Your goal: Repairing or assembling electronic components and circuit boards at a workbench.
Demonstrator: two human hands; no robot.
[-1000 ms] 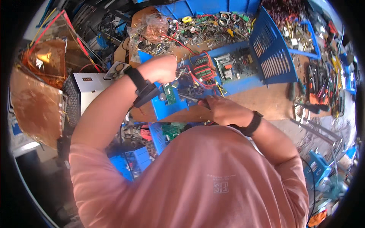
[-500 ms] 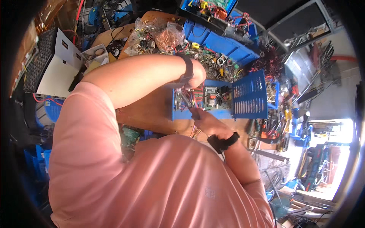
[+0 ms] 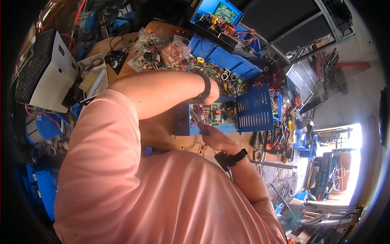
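An open blue metal case [image 3: 228,129] lies before me on the wooden bench, with circuit boards [image 3: 217,114], red parts and wires inside. Its slotted blue cover [image 3: 255,110] stands at the right end. Over the case's far left edge bends my left hand [image 3: 211,92]; its fingers are hidden behind the wrist and forearm. My right hand [image 3: 218,139], at the near edge, is closed round a slim, long-shafted hand tool [image 3: 195,117]. The tool points up and left into the left end of the case. Its exact kind and what its tip touches cannot be made out.
Loose electronic parts [image 3: 233,85] heap behind the case, beside a plastic bag of copper wire [image 3: 175,52] and a blue bin [image 3: 243,65]. Pliers and other hand tools [image 3: 276,136] crowd the right side. A second opened blue device [image 3: 221,20] sits at the back.
The whole view has shifted, so the case and bench sit slightly lower and further left. Both hands stay at the case's left end, the right still holding the tool.
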